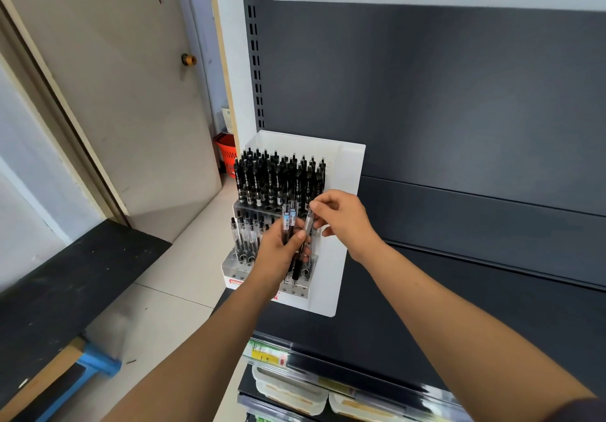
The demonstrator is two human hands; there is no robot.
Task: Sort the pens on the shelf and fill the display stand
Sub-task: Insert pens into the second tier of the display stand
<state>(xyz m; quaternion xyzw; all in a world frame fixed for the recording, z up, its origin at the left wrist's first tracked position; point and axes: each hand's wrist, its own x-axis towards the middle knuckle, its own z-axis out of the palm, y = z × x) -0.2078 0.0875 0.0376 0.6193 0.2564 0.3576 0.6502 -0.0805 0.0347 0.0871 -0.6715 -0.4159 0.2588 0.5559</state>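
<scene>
1. Head view: a white display stand (345, 172) is seen at the left end of a dark shelf (442, 297), just beside the slotted upright (253, 61).
2. Its upper rows are packed with black pens (278, 176). Only a few clear pens (244, 236) are seated in the lower tier, at its left, and empty holes are left in the front rows.
3. A bundle of pens (289, 216) is gripped in the left hand (277, 253), in front of the lower tier. One clear pen (308, 223) from it is pinched near its top by the right hand (344, 220).
4. The task is judged to be partway done: the top is filled, and the lower tier and the held bundle remain.
5. The holes are bounded closely on the right by the stand's side wall, and the shelf's left edge lies just beside the stand. Open room is offered along the shelf to the right.
</scene>
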